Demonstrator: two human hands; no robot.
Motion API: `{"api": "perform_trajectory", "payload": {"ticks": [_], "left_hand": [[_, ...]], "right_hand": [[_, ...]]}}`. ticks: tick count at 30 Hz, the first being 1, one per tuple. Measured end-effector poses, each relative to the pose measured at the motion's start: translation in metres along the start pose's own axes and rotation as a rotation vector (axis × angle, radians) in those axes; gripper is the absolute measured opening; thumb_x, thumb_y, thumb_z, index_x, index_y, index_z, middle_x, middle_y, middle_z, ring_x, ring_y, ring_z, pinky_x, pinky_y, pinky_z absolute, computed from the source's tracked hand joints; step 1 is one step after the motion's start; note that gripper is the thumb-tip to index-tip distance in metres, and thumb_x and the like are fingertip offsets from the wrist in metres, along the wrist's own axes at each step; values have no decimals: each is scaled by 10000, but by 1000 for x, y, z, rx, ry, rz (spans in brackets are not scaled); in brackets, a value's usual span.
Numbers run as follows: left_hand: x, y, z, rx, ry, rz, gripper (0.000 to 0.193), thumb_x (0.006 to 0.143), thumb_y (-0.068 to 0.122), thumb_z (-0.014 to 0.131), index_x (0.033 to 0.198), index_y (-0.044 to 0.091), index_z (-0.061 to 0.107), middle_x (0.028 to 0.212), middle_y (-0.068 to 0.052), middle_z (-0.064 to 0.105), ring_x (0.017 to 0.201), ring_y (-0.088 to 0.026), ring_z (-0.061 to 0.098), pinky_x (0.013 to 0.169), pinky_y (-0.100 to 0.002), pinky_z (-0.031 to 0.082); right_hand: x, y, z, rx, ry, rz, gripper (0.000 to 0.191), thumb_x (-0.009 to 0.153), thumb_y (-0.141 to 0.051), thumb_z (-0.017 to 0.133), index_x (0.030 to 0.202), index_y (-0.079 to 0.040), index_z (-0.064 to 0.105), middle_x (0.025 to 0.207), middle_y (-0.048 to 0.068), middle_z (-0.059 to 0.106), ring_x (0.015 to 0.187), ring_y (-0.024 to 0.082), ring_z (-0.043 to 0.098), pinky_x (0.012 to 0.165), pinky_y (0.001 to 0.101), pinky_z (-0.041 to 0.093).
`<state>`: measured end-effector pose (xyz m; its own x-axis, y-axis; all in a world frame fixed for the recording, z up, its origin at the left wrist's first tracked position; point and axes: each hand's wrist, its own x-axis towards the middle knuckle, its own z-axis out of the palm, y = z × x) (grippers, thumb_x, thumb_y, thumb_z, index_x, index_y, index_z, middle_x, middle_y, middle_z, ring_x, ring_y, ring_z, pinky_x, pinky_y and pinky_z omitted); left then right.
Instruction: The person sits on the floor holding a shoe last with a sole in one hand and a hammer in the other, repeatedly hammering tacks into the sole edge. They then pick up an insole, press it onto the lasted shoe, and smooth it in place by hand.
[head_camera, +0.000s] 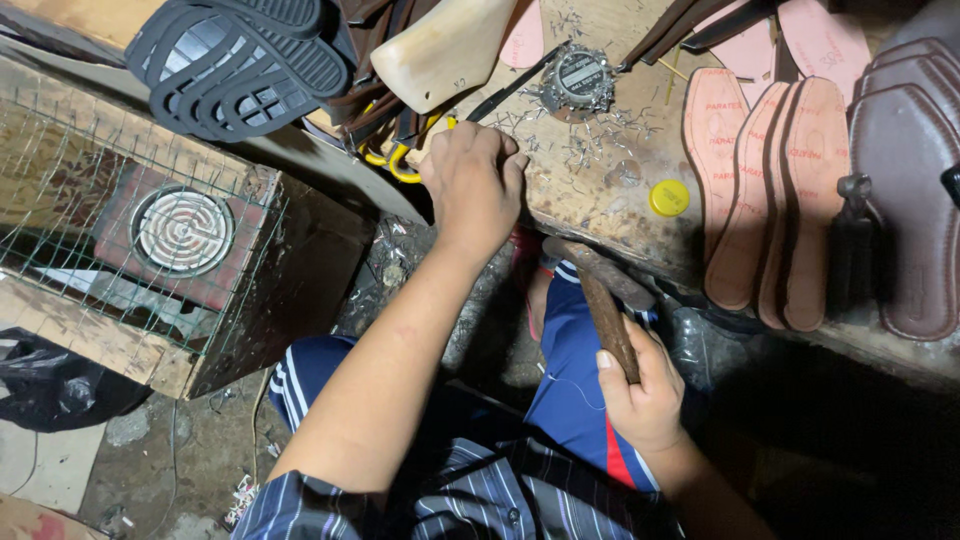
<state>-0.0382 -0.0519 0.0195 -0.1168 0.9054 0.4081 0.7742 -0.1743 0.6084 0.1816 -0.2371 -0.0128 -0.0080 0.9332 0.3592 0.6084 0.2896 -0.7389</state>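
Gripping a wooden-handled hammer (608, 305) in a closed fist, the right hand (640, 385) is hanging just below the workbench (600, 200) edge. The left hand (475, 180) is resting on that edge with fingers curled under; whether it is pinching anything cannot be told. Small nails (590, 140) are lying scattered on the workbench beside it, pink insoles (770, 190) farther along.

Insoles (775, 190) lie on the workbench (600, 200), right of the nails (590, 140).
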Motion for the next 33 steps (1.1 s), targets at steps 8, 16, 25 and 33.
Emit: {"api": "perform_trajectory", "payload": {"ticks": [8,16,25,33], "left_hand": [[-3,-1,-1,-31,-11,15,113,840,159,765,889,129,667,1019,-74,586,1070,-321,521,949,-465,362],[-4,-1,-2,-60,-12,31,84,809,124,761,831,123,681,1013,-66,588,1064,-311,526,947,-451,365],[-7,-3,1,-49,-7,33,83,817,137,766,845,110,693,1017,-71,583,1066,-317,523,947,-458,367],[-6,-5,1,-38,-14,48,79,835,138,755,874,104,697,1047,-73,589,1092,-324,522,962,-463,365]], "right_hand": [[38,-27,1,43,25,-31,499,979,-84,673,1445,33,534,1305,233,661,1170,336,689,1032,390,528],[87,-42,7,-95,-61,-66,541,982,-96,682,1494,-22,525,1160,226,670,1018,360,687,906,399,544],[86,-41,11,-122,-73,-29,543,988,-104,663,1505,-30,515,1027,208,654,892,337,661,827,415,541],[91,-39,8,-159,-96,-92,589,997,-135,658,1545,-14,476,1046,213,652,906,380,644,816,452,519]]}}
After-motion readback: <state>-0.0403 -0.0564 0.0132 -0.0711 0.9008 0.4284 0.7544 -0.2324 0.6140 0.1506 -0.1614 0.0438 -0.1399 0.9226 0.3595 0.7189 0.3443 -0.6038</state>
